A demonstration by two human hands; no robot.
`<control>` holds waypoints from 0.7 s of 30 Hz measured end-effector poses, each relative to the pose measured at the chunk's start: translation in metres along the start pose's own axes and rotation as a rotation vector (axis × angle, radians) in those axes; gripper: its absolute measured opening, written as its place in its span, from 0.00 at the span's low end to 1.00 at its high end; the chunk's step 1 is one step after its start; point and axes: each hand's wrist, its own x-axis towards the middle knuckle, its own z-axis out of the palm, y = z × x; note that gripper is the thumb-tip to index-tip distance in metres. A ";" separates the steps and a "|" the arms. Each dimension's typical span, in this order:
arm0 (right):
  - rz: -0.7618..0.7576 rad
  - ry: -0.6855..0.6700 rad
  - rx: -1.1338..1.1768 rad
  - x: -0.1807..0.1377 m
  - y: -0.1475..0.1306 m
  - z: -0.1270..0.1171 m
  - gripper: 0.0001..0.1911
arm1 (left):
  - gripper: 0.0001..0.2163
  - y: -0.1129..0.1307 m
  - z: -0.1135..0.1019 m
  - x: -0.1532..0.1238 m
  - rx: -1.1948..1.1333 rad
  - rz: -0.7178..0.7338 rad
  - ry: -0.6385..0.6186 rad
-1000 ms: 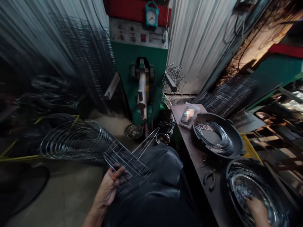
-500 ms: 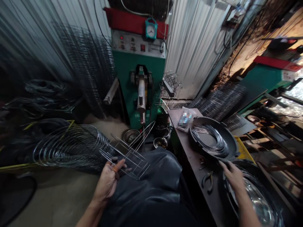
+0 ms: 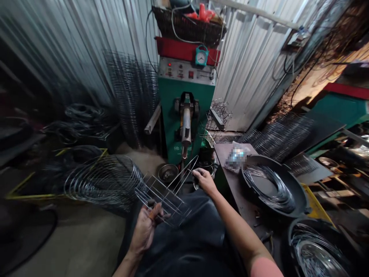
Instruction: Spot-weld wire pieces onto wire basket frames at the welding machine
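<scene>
My left hand [image 3: 145, 229] is closed around the near left side of a wire rack [image 3: 170, 200], a small frame of thin metal rods with a long loop pointing away from me. It is held tilted above the dark apron [image 3: 198, 223] on my lap. Close to the rack's loop, my right hand [image 3: 206, 181] is pinched shut; what lies between its fingertips is too small to make out. Just beyond the loop, the metal arm [image 3: 186, 125] of a green machine [image 3: 170, 96] points toward me, with a metal bowl [image 3: 168, 174] below it.
Coiled wire rings [image 3: 100, 181] stand at left. On the right-hand bench [image 3: 227, 179] are a plastic bag [image 3: 236, 156] and a black pan [image 3: 300, 192] holding wire rings. Nearer, a second black pan [image 3: 288, 246] contains wires and a metal bowl. Pliers [image 3: 268, 240] lie beside it.
My right hand has moved left from the near black pan to the rack's loop. My left hand still holds the rack. The whole view has shifted, so the machine appears farther right and lower.
</scene>
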 end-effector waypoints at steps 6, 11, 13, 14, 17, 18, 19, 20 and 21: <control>-0.074 0.018 0.090 0.014 0.011 0.008 0.17 | 0.21 0.000 -0.004 0.015 0.016 -0.028 -0.008; -0.057 0.023 0.159 0.029 0.021 0.012 0.17 | 0.22 0.008 0.001 0.027 0.020 -0.082 0.062; -0.048 0.036 0.192 0.034 0.025 0.013 0.17 | 0.21 0.009 0.002 0.032 0.017 -0.115 0.065; -0.044 0.042 0.204 0.037 0.026 0.013 0.16 | 0.20 0.009 0.002 0.035 0.013 -0.135 0.066; -0.024 0.051 0.229 0.043 0.031 0.014 0.16 | 0.20 0.008 0.001 0.042 -0.009 -0.181 0.088; -0.016 0.050 0.235 0.045 0.032 0.014 0.16 | 0.20 0.007 0.001 0.044 -0.015 -0.188 0.098; -0.006 0.049 0.243 0.047 0.033 0.015 0.16 | 0.20 0.007 0.001 0.045 -0.020 -0.190 0.103; 0.003 0.048 0.252 0.048 0.035 0.015 0.16 | 0.19 0.007 0.002 0.046 -0.022 -0.188 0.108; 0.011 0.047 0.262 0.050 0.036 0.016 0.15 | 0.19 0.007 0.002 0.047 -0.024 -0.185 0.113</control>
